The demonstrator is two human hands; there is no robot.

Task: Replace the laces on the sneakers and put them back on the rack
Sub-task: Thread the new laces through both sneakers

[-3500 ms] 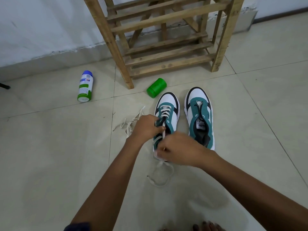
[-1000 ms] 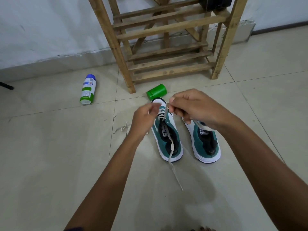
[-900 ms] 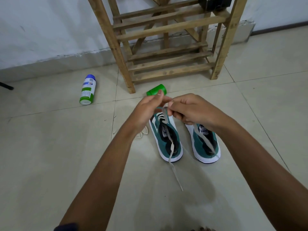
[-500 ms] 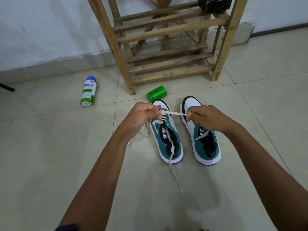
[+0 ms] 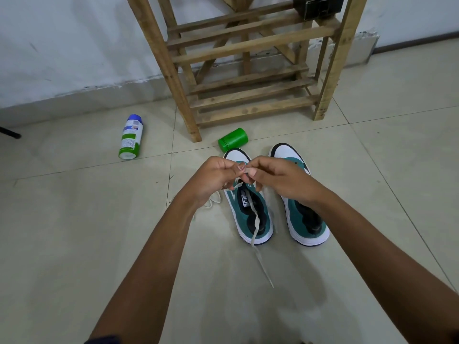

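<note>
White flat lace (image 5: 255, 220) is pinched between your left hand (image 5: 215, 178) and right hand (image 5: 278, 177), held up over the green-and-white left sneaker (image 5: 248, 207), probably to thread the next eyelet.

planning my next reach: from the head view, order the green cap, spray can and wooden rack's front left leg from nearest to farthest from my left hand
1. green cap, just beyond the left hand, at the sneaker toes
2. wooden rack's front left leg, behind the cap
3. spray can, lying far left

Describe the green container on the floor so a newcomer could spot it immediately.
Start at the wooden rack against the wall. By its front left leg, a green container lies beyond the left sneaker. Unlike the spray can further left, it's short and plain green.
</note>
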